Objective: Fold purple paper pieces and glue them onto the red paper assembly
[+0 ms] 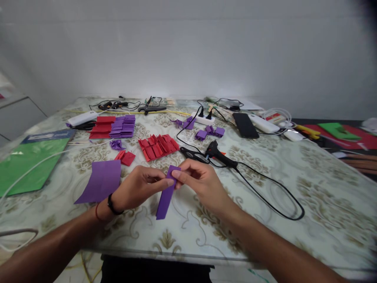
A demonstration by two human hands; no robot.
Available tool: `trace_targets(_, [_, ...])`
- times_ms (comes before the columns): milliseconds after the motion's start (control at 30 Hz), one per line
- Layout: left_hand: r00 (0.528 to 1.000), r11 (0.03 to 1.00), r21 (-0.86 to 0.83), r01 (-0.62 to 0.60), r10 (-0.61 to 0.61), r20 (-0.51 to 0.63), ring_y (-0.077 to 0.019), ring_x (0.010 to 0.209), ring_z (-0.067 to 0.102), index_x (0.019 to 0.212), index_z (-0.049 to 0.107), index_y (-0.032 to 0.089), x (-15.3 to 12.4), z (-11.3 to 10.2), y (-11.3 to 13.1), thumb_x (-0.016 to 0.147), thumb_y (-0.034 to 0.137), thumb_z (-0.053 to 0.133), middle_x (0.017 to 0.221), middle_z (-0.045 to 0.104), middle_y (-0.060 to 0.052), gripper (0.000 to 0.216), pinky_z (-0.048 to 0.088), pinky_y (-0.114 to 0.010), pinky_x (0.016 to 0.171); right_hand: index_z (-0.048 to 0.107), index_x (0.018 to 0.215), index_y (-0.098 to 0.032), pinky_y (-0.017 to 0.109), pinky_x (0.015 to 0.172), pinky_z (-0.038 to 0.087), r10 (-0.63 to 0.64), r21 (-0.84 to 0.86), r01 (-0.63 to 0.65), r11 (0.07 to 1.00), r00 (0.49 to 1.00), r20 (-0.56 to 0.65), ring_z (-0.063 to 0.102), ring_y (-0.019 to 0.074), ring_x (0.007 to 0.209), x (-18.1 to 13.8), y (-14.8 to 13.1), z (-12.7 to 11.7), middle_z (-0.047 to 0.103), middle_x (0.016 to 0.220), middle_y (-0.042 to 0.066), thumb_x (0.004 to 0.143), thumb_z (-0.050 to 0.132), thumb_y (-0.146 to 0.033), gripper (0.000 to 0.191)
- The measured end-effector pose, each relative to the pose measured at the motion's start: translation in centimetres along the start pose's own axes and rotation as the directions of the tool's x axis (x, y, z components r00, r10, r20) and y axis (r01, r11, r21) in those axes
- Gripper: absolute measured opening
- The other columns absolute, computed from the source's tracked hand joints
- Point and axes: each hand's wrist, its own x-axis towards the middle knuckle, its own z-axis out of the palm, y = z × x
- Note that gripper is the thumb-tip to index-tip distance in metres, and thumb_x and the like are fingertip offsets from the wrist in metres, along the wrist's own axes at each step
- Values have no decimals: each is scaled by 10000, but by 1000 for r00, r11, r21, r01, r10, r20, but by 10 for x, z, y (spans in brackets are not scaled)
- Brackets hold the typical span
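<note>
The left hand and right hand pinch the strip near its upper end, over the bench; a clean crease likely needs flush edges and even thumb pressure.

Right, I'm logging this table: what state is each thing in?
Narrow purple paper strip: folded, pinched by left hand and right hand
Broad purple paper sheet: unfolded
Red paper pieces, centre: folded
Small purple paper pieces: folded
Black plastic glue gun: lying down, heat unknown
White plastic power strip: black plugs inserted
Black rectangular phone: lying flat, dark
Green paper pack: lying flat
</note>
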Motion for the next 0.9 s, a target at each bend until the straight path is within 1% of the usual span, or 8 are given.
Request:
trace_targets(100, [999,999,50,12,-14,37,-99,605,504,788,790,142,-1,0,2,933,377,665,657,657,9,303,388,-209,579,687,762,-187,256,654,508,5,-9,-6,1000,1000,-6,648,127,629,1,-1,-1,704,673,-7,827,845,-493,350])
trace_targets(267, [999,980,195,-29,22,37,-74,525,339,676,735,132,-3,-1,2,949,362,619,537,460,49,375,238,-218,492,713,775,-173,258,639,484,74,-112,-63,992,993,93,620,132,653,3,-1,0,645,690,-19,781,874,-495,360])
trace_targets(333, [999,978,205,-39,35,26,-77,522,383,684,738,137,-4,0,1,946,342,622,549,513,41,352,271,-215,494,712,762,-172,261,647,481,57,-99,-48,994,994,92,605,133,666,3,-1,0,638,700,-17,789,864,-498,360])
trace_targets(433, [999,983,180,-25,20,29,-103,561,536,766,784,154,-4,2,1,949,346,652,644,686,3,297,381,-210,525,713,744,-175,266,664,478,4,-81,1,997,998,63,598,138,693,2,-1,-2,639,712,-12,816,846,-469,331])
trace_targets(533, [999,988,152,-22,14,49,-133,623,654,813,811,166,-4,3,2,990,379,633,748,785,-34,329,475,-215,583,719,752,-177,276,690,474,-44,-71,46,996,999,30,602,142,708,2,-1,-4,651,727,-7,865,805,-418,279])
trace_targets(633, [998,991,132,-28,20,62,-152,672,711,808,812,167,-5,1,2,1012,392,615,774,809,-48,363,520,-222,633,704,759,-181,278,691,468,-53,-68,55,996,998,26,596,140,701,2,-1,-4,653,724,-9,875,794,-408,270])
trace_targets(767, [996,996,85,-12,4,92,-166,732,745,829,811,156,-6,-1,2,1023,381,601,823,823,-57,363,539,-232,679,681,781,-181,279,684,469,15,-103,-6,995,996,85,591,143,697,4,0,-3,645,730,-12,856,806,-462,316])
trace_targets(900, [995,992,120,-32,20,101,-150,732,746,830,802,151,-6,0,2,1039,347,575,836,824,-49,366,532,-220,678,673,757,-176,279,662,451,63,-144,-48,988,993,99,573,143,683,5,1,-3,639,714,-12,819,828,-488,353])
